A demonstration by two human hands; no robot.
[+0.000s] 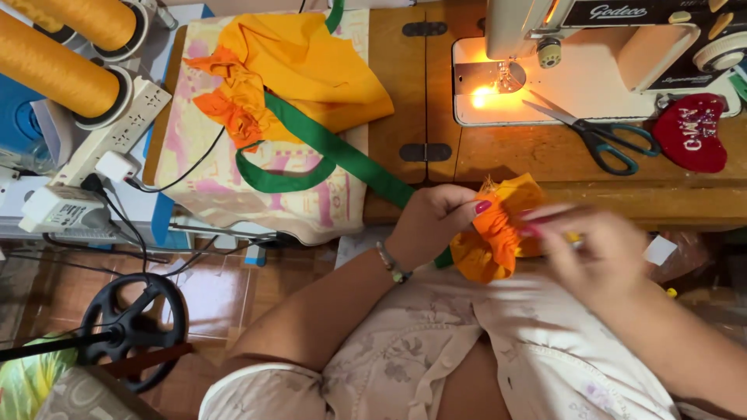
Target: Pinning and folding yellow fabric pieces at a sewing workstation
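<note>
Gripping gathered orange fabric piece (492, 237) w/ left hand (436, 218), right hand (595, 249) blurred, pinching it too

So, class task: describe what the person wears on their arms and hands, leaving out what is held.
Left hand: pink-red polished nails and a beaded bracelet at the wrist. Right hand: blurred, with pink nails too. Both forearms are bare; a pale floral garment with short sleeves covers the upper arms.
</note>
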